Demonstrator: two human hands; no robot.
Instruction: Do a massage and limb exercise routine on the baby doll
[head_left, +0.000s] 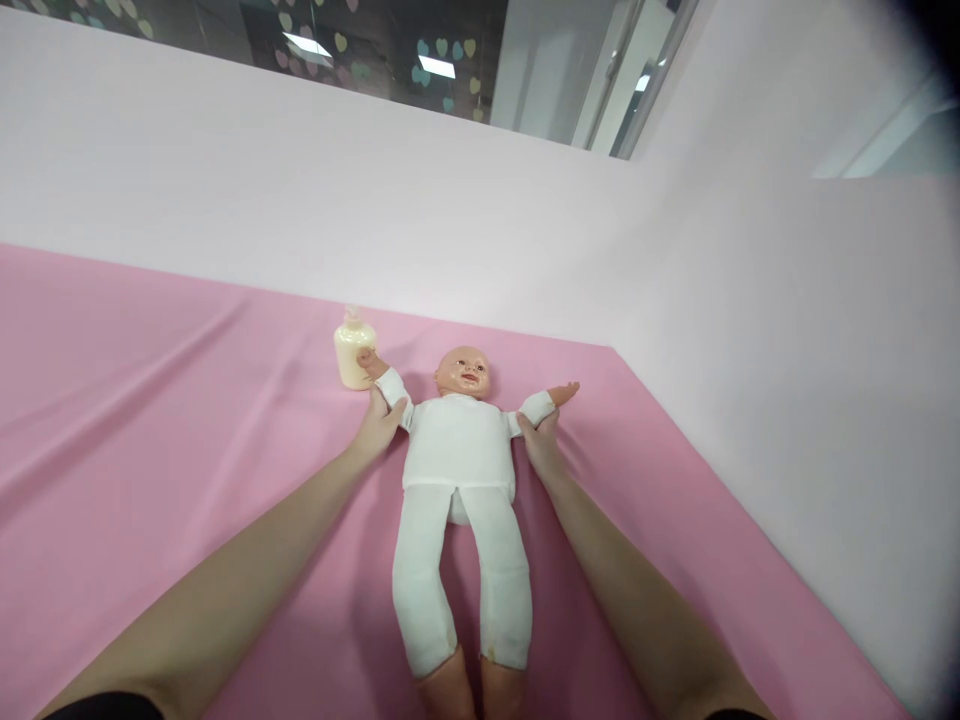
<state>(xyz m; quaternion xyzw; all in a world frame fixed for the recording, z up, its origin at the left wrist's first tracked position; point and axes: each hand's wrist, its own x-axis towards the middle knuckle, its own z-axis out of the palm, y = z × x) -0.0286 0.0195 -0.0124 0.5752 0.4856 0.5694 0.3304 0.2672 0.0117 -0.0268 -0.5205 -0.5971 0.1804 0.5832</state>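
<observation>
My left hand (382,422) gripping doll (459,440) at its upper arm, my right hand (541,440) gripping the other, doll face-up on pink sheet (150,420); cream bottle (352,352) beside its hand

- Left of the baby doll (457,450), the pink surface (150,420) lies open right out to the picture's edge.
- A cream bottle (353,351) stands just beside the doll's raised arm, blocking that corner.
- Right of the doll, a narrower bare strip runs to the pale wall (787,400).
- Behind the doll's head, bare cloth reaches the back wall.
</observation>
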